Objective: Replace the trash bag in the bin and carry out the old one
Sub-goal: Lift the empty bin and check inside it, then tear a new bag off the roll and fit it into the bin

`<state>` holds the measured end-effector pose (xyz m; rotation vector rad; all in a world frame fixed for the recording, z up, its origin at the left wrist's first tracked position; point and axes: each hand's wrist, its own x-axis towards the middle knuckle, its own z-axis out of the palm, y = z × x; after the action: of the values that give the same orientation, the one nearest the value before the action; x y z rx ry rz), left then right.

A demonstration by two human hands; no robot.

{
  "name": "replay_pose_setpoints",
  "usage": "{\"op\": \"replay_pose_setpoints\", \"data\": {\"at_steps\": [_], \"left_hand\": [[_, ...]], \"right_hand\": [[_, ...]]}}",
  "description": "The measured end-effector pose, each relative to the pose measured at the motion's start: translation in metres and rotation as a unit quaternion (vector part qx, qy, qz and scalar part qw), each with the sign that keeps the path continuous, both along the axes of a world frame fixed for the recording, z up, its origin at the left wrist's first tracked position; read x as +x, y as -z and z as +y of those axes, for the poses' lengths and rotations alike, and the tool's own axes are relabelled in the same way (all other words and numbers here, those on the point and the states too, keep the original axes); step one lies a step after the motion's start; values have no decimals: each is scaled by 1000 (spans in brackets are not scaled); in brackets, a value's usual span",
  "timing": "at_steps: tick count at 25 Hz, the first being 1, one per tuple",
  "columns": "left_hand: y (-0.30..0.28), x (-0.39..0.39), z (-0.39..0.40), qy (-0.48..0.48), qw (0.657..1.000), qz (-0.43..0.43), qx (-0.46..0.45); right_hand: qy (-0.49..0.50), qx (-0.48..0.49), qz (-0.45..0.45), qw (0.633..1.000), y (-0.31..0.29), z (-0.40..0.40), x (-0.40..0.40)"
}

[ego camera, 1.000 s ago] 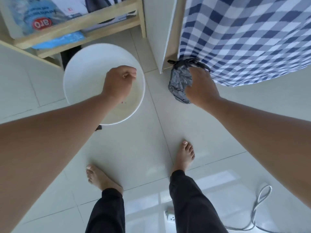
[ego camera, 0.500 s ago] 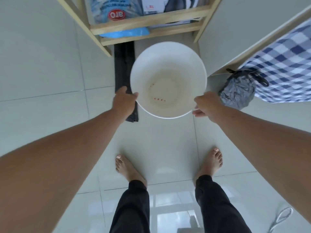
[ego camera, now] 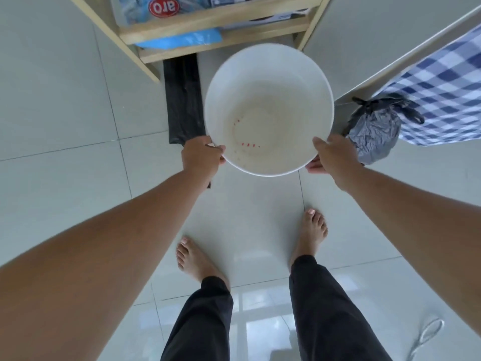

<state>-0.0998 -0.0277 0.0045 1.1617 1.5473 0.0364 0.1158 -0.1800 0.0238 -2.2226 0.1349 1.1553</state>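
A round white bin (ego camera: 268, 74) with no bag in it is held between both hands, a few red specks on its bottom. My left hand (ego camera: 201, 158) grips the near left rim and my right hand (ego camera: 333, 158) grips the near right rim. The tied grey old trash bag (ego camera: 374, 136) sits on the floor just right of my right hand, apart from it. A flat folded black bag (ego camera: 183, 100) lies on the floor to the left, partly hidden by the bin and my left hand.
A wooden shelf (ego camera: 213, 20) with blue packages stands just behind the bin. A table with a blue checked cloth (ego camera: 447, 82) overhangs at the right. My bare feet (ego camera: 197, 259) stand on pale tiles, and a white cord (ego camera: 426, 334) lies at the lower right.
My right hand let go of the grey bag, which now rests on the floor. Both hands took hold of the bin's rim, and the view swung left.
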Motion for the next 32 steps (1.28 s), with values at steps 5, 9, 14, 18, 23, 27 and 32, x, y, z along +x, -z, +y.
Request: {"op": "replay_pose_setpoints", "data": {"at_steps": [5, 9, 14, 18, 23, 27, 32], "left_hand": [[-10, -13, 12, -62, 987, -21, -148], [-8, -51, 29, -12, 995, 37, -90], [23, -104, 60, 9, 995, 67, -67], [73, -127, 88, -19, 995, 76, -66], [150, -123, 107, -49, 993, 61, -85], [212, -102, 125, -23, 994, 103, 20], [238, -90, 124, 30, 993, 108, 48]], "right_hand": [[17, 30, 104, 994, -7, -30, -45], [-167, -31, 79, 982, 15, -24, -101], [-265, -50, 58, 961, 50, 36, -150], [-302, -35, 33, 952, 102, 85, -173], [-289, -8, 8, 957, 179, 138, -192], [-274, -28, -52, 960, 231, 167, -197], [-228, -51, -90, 968, 263, 186, -199]]}}
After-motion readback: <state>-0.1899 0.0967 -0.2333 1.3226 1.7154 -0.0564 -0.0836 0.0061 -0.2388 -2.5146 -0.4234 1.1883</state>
